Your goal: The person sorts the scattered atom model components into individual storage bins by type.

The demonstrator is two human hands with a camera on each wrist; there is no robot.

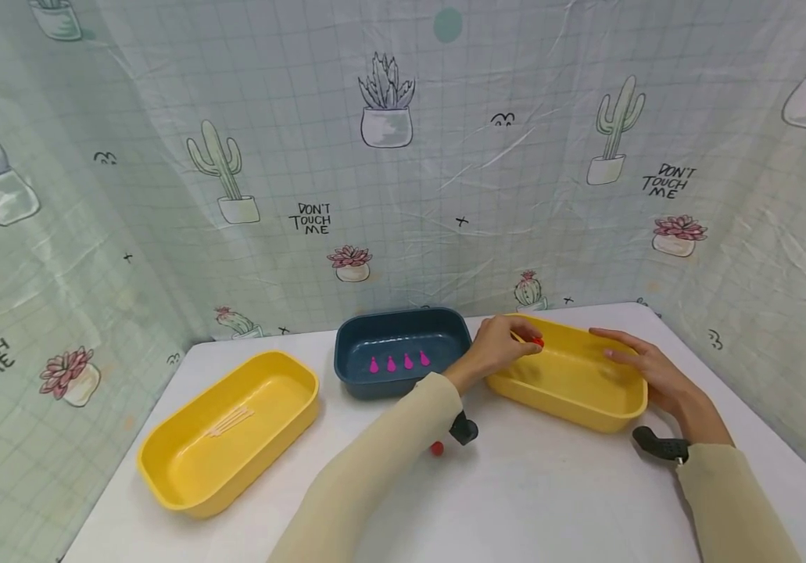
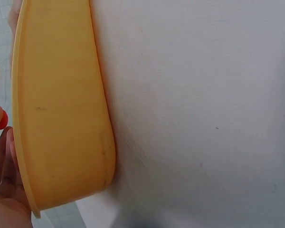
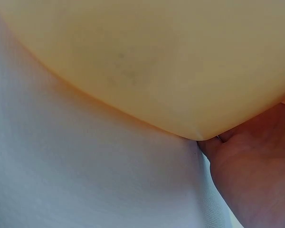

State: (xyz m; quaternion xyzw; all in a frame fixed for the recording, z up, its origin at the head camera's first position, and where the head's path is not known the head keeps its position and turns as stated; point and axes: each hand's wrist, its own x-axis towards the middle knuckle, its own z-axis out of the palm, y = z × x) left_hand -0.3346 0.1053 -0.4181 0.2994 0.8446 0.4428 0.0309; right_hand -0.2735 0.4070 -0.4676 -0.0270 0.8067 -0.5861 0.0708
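My left hand [image 1: 504, 344] pinches a small red ball [image 1: 539, 342] between thumb and fingertips, above the left end of the right-hand yellow tray [image 1: 564, 403]. The ball [image 2: 3, 120] also shows at the left edge of the left wrist view, beside the tray's rim. At the tray's other end, my right hand [image 1: 656, 375] grips the rim, thumb over the inner side and fingers along the far side. The right wrist view shows the palm [image 3: 256, 161] against the tray's outer wall [image 3: 147, 57]; most of its fingers are hidden there.
A dark blue tray [image 1: 403, 383] holding several pink pear-shaped pieces [image 1: 392, 363] stands at the back middle. Another yellow tray [image 1: 283, 418] at the left holds thin pale sticks [image 1: 231, 421]. A second red ball [image 1: 437, 448] lies on the white table [image 1: 515, 500] near my left forearm.
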